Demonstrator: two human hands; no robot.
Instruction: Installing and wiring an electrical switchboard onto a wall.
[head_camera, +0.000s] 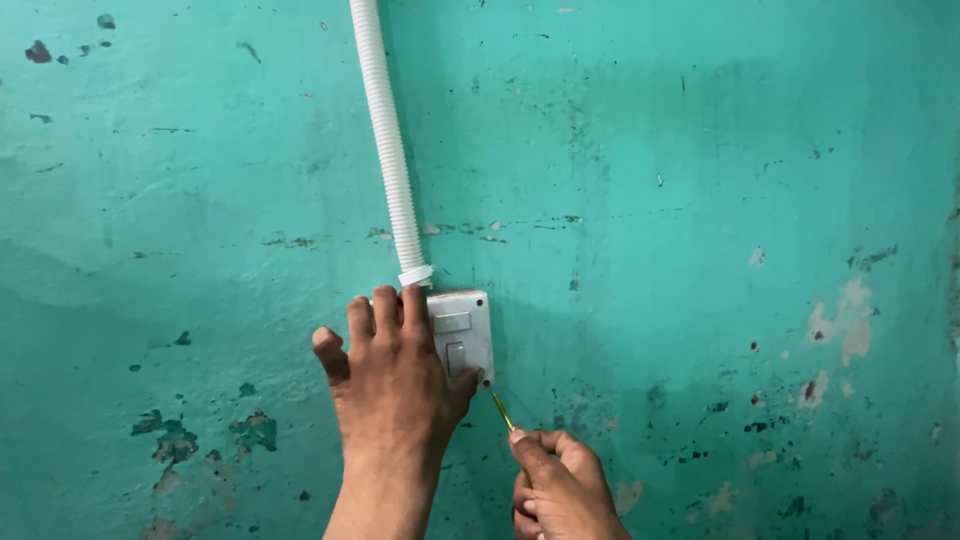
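A white switch box (463, 335) is mounted on a teal wall (700, 200), with a rocker switch on its face. My left hand (395, 385) lies flat over the box's left side, fingers spread upward and thumb at its lower right corner. My right hand (560, 490) is below it, closed around a small screwdriver (502, 410) with a yellow shaft. The screwdriver's tip points up at the box's lower right corner. A white corrugated conduit (390, 150) runs down the wall into the top of the box.
The wall paint is chipped and stained, with dark patches at the lower left (200, 435) and pale patches at the right (845, 325). Nothing else is mounted on the wall in view.
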